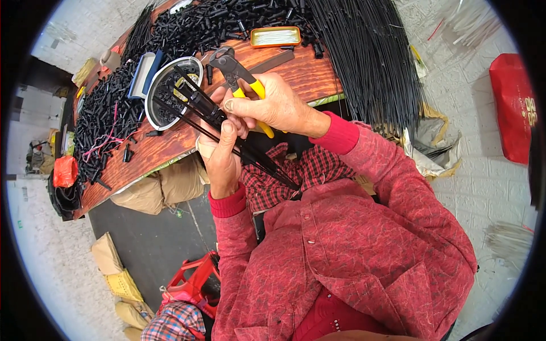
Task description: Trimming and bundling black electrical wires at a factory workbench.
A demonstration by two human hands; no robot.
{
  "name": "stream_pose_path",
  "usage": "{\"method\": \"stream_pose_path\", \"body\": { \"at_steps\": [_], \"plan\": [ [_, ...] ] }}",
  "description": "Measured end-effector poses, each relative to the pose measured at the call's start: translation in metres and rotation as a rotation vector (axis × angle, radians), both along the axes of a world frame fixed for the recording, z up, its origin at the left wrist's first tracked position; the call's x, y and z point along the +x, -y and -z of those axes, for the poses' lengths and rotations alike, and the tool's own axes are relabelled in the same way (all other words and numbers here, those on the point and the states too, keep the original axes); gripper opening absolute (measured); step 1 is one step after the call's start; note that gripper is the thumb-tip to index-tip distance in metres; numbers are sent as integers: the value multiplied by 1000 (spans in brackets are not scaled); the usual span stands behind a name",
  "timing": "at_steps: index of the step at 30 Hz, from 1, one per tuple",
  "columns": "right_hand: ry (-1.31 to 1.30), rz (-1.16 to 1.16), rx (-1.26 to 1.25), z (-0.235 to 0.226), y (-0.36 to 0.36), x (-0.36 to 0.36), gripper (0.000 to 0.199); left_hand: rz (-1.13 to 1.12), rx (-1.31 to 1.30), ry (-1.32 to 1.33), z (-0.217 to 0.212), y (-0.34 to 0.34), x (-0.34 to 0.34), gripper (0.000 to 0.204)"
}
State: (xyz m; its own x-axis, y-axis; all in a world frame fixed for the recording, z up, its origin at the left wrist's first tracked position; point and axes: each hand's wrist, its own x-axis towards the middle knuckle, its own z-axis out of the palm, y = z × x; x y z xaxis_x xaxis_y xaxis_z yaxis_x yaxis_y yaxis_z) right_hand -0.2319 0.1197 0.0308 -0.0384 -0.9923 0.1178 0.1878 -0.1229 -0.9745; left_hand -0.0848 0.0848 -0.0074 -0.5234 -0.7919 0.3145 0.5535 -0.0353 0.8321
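Observation:
My right hand (280, 107) is closed round the yellow handles of a pair of end-cutting pincers (228, 63), whose dark jaws point up and away from me over the table. Below it, my left hand (220, 158) grips a bundle of thin black rods (263, 159). The rods run from my lap up past the fingers to a black cylindrical part (206, 107), and their far ends fan out over a metal bowl (150, 109). The fingers of both hands meet at this part, so the exact point of contact is hidden. Small dark pieces lie in the bowl.
Heaps of small black tubular parts (199, 28) cover much of the wooden table (324, 74). Long black rods (369, 62) lie at its right. Also there are an orange tray (276, 45) of white sticks and a blue-edged tray (140, 79). A red stool (196, 278) stands below.

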Motion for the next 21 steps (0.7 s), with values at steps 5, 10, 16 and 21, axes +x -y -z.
{"method": "stream_pose_path", "body": {
  "at_steps": [5,10,16,21],
  "plan": [
    [-9,-12,8,1,2,-2,25,-32,22,1,-5,-2,-5,57],
    [4,-10,-14,-6,-1,-1,25,-34,18,7,-5,-3,-4,56],
    [-20,55,-45,-6,-4,5,19,-40,30,12,1,-1,-3,58],
    [54,15,10,-7,2,-2,16,-18,39,31,3,1,-4,57]
  ]
}}
